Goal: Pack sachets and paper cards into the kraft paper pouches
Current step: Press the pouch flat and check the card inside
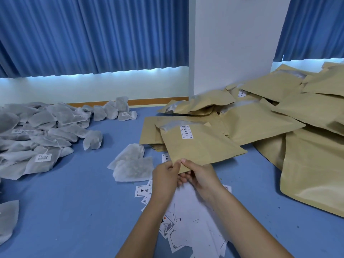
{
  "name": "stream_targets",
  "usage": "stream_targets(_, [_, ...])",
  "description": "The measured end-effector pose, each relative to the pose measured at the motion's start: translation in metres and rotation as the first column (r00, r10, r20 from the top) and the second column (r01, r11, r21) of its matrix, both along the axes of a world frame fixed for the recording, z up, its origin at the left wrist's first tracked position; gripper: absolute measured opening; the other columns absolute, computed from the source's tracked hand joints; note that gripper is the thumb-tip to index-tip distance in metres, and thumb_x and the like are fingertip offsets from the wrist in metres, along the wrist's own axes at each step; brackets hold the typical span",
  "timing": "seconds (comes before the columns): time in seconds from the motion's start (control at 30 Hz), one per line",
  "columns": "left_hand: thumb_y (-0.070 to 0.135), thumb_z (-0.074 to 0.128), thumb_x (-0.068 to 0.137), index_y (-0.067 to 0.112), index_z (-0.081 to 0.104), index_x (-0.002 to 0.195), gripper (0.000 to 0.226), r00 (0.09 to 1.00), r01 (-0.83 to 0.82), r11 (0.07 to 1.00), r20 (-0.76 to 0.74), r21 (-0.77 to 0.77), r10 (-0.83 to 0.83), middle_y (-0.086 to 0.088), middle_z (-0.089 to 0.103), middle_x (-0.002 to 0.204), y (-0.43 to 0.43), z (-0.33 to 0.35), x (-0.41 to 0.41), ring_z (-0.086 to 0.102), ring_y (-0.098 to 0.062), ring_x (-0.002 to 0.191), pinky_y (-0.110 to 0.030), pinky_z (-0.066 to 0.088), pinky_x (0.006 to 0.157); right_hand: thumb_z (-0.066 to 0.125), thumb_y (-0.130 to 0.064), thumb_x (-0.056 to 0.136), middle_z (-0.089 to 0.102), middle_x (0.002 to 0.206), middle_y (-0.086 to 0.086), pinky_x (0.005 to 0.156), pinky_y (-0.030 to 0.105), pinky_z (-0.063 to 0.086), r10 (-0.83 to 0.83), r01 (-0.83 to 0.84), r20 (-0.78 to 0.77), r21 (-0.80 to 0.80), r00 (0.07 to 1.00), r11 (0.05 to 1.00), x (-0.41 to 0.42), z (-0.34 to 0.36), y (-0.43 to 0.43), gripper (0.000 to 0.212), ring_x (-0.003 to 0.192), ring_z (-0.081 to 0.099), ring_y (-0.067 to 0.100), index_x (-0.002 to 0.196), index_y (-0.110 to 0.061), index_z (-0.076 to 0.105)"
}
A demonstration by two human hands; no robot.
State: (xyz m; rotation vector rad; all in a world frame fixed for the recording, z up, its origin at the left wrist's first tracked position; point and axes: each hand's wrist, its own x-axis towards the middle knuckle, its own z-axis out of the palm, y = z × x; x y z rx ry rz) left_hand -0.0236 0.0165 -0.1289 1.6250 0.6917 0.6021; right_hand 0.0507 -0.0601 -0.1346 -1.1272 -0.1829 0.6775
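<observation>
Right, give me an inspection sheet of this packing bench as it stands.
Surface: blue table, specks of debris.
Job's things: kraft pouch with a white label, pinched at its near edge; empty pouch stack; pouch heap on the right; sachet pile on the left; two loose sachets; paper cards scattered under the forearms.
Clutter: nothing seen.
Grippers: left hand and right hand both grip the pouch.
Cables: nothing seen.
Surroundings: blue curtains, white pillar.

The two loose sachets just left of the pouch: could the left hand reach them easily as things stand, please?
Probably yes, once it lets go: the left hand is pinching the kraft pouch together with the right hand, and the two sachets lie uncovered on the blue table beside it.
</observation>
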Motion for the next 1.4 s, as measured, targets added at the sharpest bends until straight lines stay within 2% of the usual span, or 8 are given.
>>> stream_targets(0.17, [0.016, 0.052, 0.097, -0.018, 0.058, 0.082, 0.037, 1.0, 0.018, 1.0, -0.004, -0.005, -0.018, -0.008, 0.063, 0.052, -0.005, 0.0, 0.001, 0.058, -0.015, 0.041, -0.02, 0.043, 0.042, 0.067, -0.003, 0.083, 0.045, 0.042, 0.003, 0.058, 0.032, 0.036, 0.008, -0.003, 0.093, -0.055, 0.996, 0.998, 0.007, -0.001, -0.004, 0.027, 0.052, 0.039, 0.022, 0.059, -0.005, 0.056])
stream_targets(0.27, [0.016, 0.05, 0.098, -0.012, 0.06, 0.078, 0.036, 1.0, -0.016, 1.0, 0.005, -0.003, 0.016, -0.007, 0.063, 0.052, -0.005, 0.001, 0.001, 0.057, -0.014, 0.04, -0.02, 0.042, 0.042, 0.068, -0.004, 0.084, 0.049, 0.051, 0.003, 0.058, 0.03, 0.04, 0.044, -0.042, 0.066, -0.033, 0.997, 0.999, 0.01, 0.0, -0.006, 0.013, 0.055, 0.041, 0.019, 0.073, -0.003, 0.06])
stream_targets(0.37, [0.017, 0.051, 0.098, -0.001, 0.061, 0.073, 0.032, 0.998, -0.06, 0.996, 0.02, -0.06, 0.062, -0.007, 0.061, 0.053, 0.003, 0.002, 0.0, 0.055, -0.011, 0.038, -0.017, 0.042, 0.04, 0.068, -0.001, 0.084, 0.053, 0.064, 0.002, 0.045, 0.022, 0.037, -0.017, 0.017, 0.04, 0.005, 0.999, 1.0, 0.019, 0.002, -0.011, 0.009, 0.049, 0.038, 0.011, 0.089, -0.003, 0.061])
stream_targets(0.47, [0.017, 0.052, 0.098, 0.004, 0.061, 0.071, 0.031, 0.999, -0.044, 0.994, 0.015, -0.098, 0.046, -0.003, 0.061, 0.049, 0.003, 0.001, 0.0, 0.055, -0.012, 0.038, -0.017, 0.041, 0.04, 0.067, 0.005, 0.081, 0.048, 0.059, 0.001, 0.04, 0.019, 0.032, -0.042, 0.041, 0.03, 0.009, 0.999, 0.999, 0.025, 0.002, -0.014, 0.013, 0.044, 0.035, 0.009, 0.086, -0.003, 0.058])
stream_targets(0.63, [0.018, 0.052, 0.098, 0.004, 0.06, 0.069, 0.033, 0.999, -0.049, 0.994, 0.017, -0.102, 0.051, -0.004, 0.061, 0.049, 0.005, 0.002, 0.002, 0.055, -0.013, 0.038, -0.018, 0.041, 0.04, 0.063, 0.006, 0.084, 0.056, 0.063, 0.002, 0.043, 0.02, 0.039, -0.059, 0.063, -0.083, 0.052, 0.995, 0.997, 0.034, 0.003, -0.018, 0.008, 0.044, 0.038, 0.01, 0.085, -0.001, 0.06])
stream_targets(1.03, [0.018, 0.054, 0.097, 0.004, 0.061, 0.068, 0.033, 1.0, -0.02, 0.994, 0.007, -0.104, 0.021, -0.004, 0.061, 0.049, 0.001, 0.004, -0.001, 0.053, -0.011, 0.036, -0.017, 0.04, 0.039, 0.061, 0.008, 0.084, 0.045, 0.068, 0.005, 0.038, 0.018, 0.032, -0.158, 0.16, -0.093, 0.023, 0.983, 0.987, 0.049, -0.003, -0.021, 0.012, 0.04, 0.032, 0.008, 0.083, -0.002, 0.055])
stream_targets(1.2, [0.018, 0.053, 0.097, 0.003, 0.058, 0.065, 0.035, 0.998, -0.055, 0.993, 0.007, -0.101, 0.056, -0.008, 0.06, 0.05, 0.004, 0.005, -0.002, 0.051, -0.011, 0.034, -0.016, 0.039, 0.037, 0.062, 0.006, 0.085, 0.056, 0.069, 0.002, 0.04, 0.018, 0.036, -0.17, 0.179, -0.132, 0.06, 0.977, 0.982, 0.053, -0.004, -0.026, 0.009, 0.047, 0.035, 0.01, 0.084, -0.003, 0.059])
stream_targets(1.4, [0.017, 0.054, 0.097, 0.004, 0.059, 0.068, 0.032, 0.999, -0.042, 0.994, 0.009, -0.101, 0.043, -0.008, 0.06, 0.051, 0.001, 0.007, -0.003, 0.051, -0.009, 0.033, -0.015, 0.039, 0.038, 0.061, 0.009, 0.084, 0.053, 0.068, 0.003, 0.038, 0.017, 0.032, -0.179, 0.189, -0.145, 0.058, 0.973, 0.98, 0.064, -0.005, -0.034, 0.015, 0.044, 0.035, 0.008, 0.08, -0.005, 0.057])
